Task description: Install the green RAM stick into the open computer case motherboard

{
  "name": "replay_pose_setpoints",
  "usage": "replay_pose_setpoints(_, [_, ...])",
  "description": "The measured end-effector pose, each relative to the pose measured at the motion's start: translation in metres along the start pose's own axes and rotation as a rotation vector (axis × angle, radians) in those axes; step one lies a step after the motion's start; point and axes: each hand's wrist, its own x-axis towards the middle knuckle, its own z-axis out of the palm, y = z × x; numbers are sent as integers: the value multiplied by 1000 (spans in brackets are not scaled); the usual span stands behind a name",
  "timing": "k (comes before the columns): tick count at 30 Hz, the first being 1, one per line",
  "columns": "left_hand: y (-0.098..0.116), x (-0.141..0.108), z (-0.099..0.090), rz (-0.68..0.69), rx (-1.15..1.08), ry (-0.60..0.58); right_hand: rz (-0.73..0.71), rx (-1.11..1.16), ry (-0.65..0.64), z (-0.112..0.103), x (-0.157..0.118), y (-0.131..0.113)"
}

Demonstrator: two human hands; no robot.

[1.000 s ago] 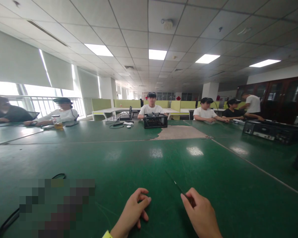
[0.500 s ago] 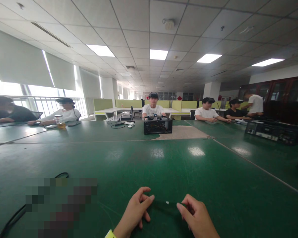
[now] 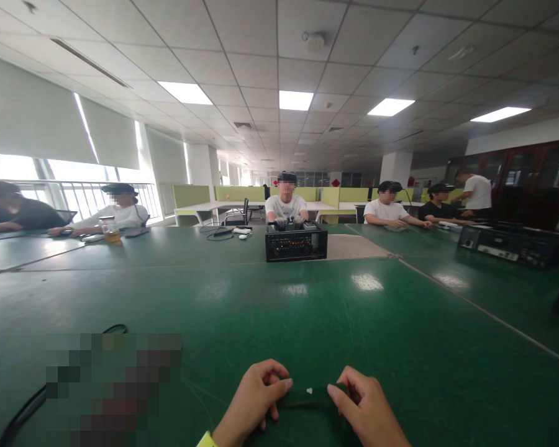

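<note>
Held a thin dark strip [image 3: 307,396] flat between both hands, low over the green desk [image 3: 279,310], near its front edge. Left hand [image 3: 256,400] pinched closed on the strip's left end, right hand [image 3: 361,406] pinched closed on the right end. Small white mark [image 3: 309,390] visible mid-strip. A second ago was gripped by the right hand alone, angled up and away, left hand curled and touching nothing; half a second ago both hands had closed in on it. So now a two-handed hold, strip level and roughly taut; exact identity too dark and small to tell. Yellow cuff [image 3: 207,439] at left wrist. Black cable [image 3: 23,406] and a blurred-out patch on the desk to the left. Across the desk, another person's hands on an open black chassis [image 3: 295,243], which sat closer to centre than before. More people seated along the far side; another black unit [image 3: 512,245] far right.
</note>
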Motion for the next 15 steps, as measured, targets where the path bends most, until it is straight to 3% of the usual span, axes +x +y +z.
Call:
replay_pose_setpoints(11, [-1,3,-2,-46,-8,-21,-25,-90,-66,4,-3,2])
replay_pose_setpoints(15, [10,17,-10,6,-49,125,7,-127,-151,12,-4,2])
